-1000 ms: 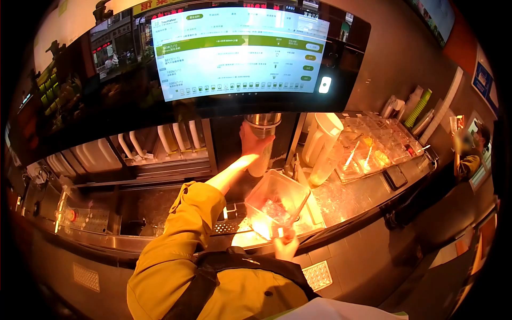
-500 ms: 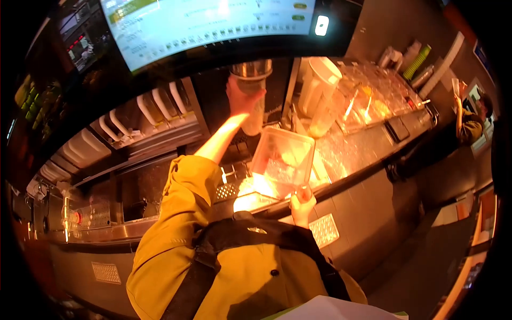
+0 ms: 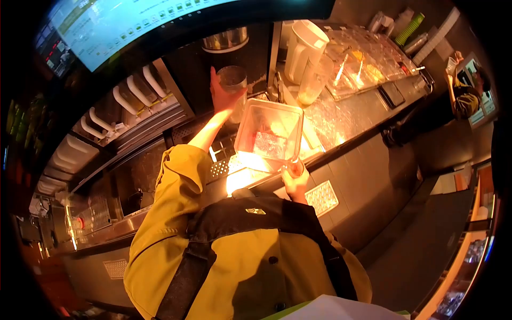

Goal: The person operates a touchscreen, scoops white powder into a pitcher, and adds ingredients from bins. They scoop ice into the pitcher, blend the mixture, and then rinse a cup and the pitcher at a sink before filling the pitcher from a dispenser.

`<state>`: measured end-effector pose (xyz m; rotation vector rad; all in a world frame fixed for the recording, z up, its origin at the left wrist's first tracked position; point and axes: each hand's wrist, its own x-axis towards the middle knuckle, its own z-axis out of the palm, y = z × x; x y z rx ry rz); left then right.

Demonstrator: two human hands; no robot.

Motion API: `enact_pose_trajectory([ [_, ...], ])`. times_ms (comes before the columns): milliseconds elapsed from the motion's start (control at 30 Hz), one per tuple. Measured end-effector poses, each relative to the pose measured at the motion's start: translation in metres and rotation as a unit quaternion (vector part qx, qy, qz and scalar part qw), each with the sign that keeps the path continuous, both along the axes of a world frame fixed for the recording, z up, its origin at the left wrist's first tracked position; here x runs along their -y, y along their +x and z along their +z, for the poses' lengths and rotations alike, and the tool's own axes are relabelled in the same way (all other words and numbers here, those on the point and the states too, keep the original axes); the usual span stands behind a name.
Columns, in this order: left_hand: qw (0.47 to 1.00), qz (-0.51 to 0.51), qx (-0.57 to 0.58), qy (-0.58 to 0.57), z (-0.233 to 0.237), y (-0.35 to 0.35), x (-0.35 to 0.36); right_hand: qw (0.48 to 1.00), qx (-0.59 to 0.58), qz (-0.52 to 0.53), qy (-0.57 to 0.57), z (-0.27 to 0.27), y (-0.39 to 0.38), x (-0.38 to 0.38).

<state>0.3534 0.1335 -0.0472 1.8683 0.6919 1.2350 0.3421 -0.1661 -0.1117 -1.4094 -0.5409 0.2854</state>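
Observation:
My left hand (image 3: 226, 97) is wrapped round a clear, tall cup (image 3: 233, 79), its open mouth facing up. Just above and apart from that cup is a round metal fitting (image 3: 226, 41). My right hand (image 3: 296, 180) grips the handle of a clear, square-mouthed pitcher (image 3: 246, 128) at the counter's front edge. Some reddish tint and bright glare show inside the pitcher; its contents I cannot make out.
A white jug (image 3: 303, 50) and another clear pitcher (image 3: 313, 85) stand on the steel counter (image 3: 341, 117). Lidded ingredient trays (image 3: 368, 64) lie beyond. White handles (image 3: 128, 96) line the left side. A lit screen (image 3: 112, 32) hangs above. Another person (image 3: 464, 96) stands at right.
My left hand has lowered the cup away from the metal fitting, so a gap now shows between them. My right hand stays on the pitcher's handle. The view has shifted.

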Motion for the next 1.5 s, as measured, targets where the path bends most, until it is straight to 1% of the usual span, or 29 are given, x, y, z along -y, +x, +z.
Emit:
enact_pose_trajectory([
  [33,1.0,0.001,0.001,0.003,-0.004,0.0,0.002,1.0,-0.017,0.006,0.0,0.01,-0.002,0.0],
  [67,1.0,0.006,0.006,-0.001,-0.006,0.002,0.002,0.998,0.042,0.005,-0.04,0.011,-0.001,0.003],
  [100,1.0,0.01,0.006,0.008,-0.005,0.006,0.003,0.999,0.031,-0.004,-0.02,0.009,-0.001,0.001],
  [167,1.0,0.018,-0.003,0.026,-0.006,0.006,0.002,0.999,-0.031,-0.04,0.001,0.04,-0.009,-0.007],
  [200,1.0,0.017,0.008,0.012,-0.009,0.009,0.0,0.996,-0.089,-0.01,-0.028,0.04,-0.007,-0.001],
  [300,0.998,-0.017,-0.012,0.063,-0.023,0.002,-0.007,0.989,0.0,-0.006,-0.15,0.032,-0.003,0.006],
  [367,0.999,0.032,-0.031,-0.005,-0.032,-0.02,-0.008,0.994,0.05,-0.035,-0.086,0.027,-0.009,0.007],
  [400,0.99,0.058,0.058,-0.118,-0.014,-0.041,0.016,0.998,-0.026,0.018,-0.061,0.04,-0.017,0.01],
  [433,0.981,0.027,0.113,-0.156,-0.017,-0.072,0.024,0.986,0.155,0.023,-0.054,0.033,-0.017,0.012],
  [467,0.955,0.126,0.002,-0.267,-0.007,-0.107,0.049,0.992,0.09,0.081,-0.047,0.036,-0.025,0.016],
  [500,0.944,0.116,0.19,-0.244,-0.009,-0.119,0.091,0.983,0.118,0.13,-0.05,0.039,-0.027,0.017],
  [533,0.969,0.067,0.017,-0.237,-0.019,-0.151,0.121,0.971,0.173,0.153,-0.055,0.04,-0.032,0.017],
  [567,0.949,-0.019,-0.032,-0.312,-0.009,-0.165,0.157,0.956,0.225,0.18,-0.056,0.042,-0.039,0.015],
  [667,0.909,-0.158,-0.135,-0.361,0.033,-0.162,0.19,0.932,0.194,0.296,-0.078,0.05,-0.054,0.004],
  [700,0.903,-0.138,-0.166,-0.371,0.036,-0.155,0.182,0.93,0.203,0.302,-0.059,0.053,-0.055,-0.002],
  [767,0.895,-0.146,-0.172,-0.385,0.032,-0.157,0.161,0.905,0.318,0.273,-0.07,0.052,-0.05,-0.01],
  [800,0.872,-0.179,-0.182,-0.418,0.047,-0.157,0.158,0.897,0.326,0.286,-0.089,0.066,-0.046,-0.009],
  [833,0.876,-0.168,-0.225,-0.392,0.049,-0.155,0.154,0.91,0.291,0.288,-0.062,0.067,-0.044,-0.007],
  [900,0.848,-0.212,-0.165,-0.457,0.065,-0.152,0.162,0.906,0.278,0.316,-0.038,0.067,-0.031,0.01],
  [967,0.862,-0.188,-0.101,-0.459,0.071,-0.169,0.162,0.943,0.25,0.208,0.07,0.059,-0.025,0.031],
  [1033,0.867,-0.167,-0.066,-0.465,0.074,-0.206,0.159,0.984,0.146,0.096,0.016,0.052,-0.024,0.046],
  [1067,0.85,-0.166,-0.047,-0.498,0.083,-0.23,0.161,0.995,0.07,0.072,-0.01,0.047,-0.027,0.043],
  [1100,0.851,-0.166,-0.026,-0.497,0.069,-0.258,0.157,0.998,-0.006,0.055,-0.038,0.043,-0.031,0.036],
  [1167,0.863,-0.13,0.027,-0.488,0.084,-0.311,0.163,0.991,0.002,0.119,-0.065,0.025,-0.04,0.005],
  [1267,0.859,-0.071,0.102,-0.496,0.113,-0.393,0.169,0.958,0.089,0.236,-0.139,0.011,-0.082,-0.074],
  [1300,0.858,-0.045,0.122,-0.497,0.119,-0.421,0.173,0.94,0.17,0.27,-0.118,0.006,-0.107,-0.108],
  [1433,0.847,0.116,0.184,-0.485,0.123,-0.53,0.185,0.819,0.196,0.506,-0.187,-0.015,-0.225,-0.242],
  [1467,0.845,0.176,0.189,-0.469,0.128,-0.545,0.182,0.779,0.306,0.526,-0.151,-0.055,-0.25,-0.288],
  [1500,0.838,0.233,0.19,-0.455,0.132,-0.559,0.175,0.776,0.268,0.552,-0.146,-0.055,-0.287,-0.318],
])
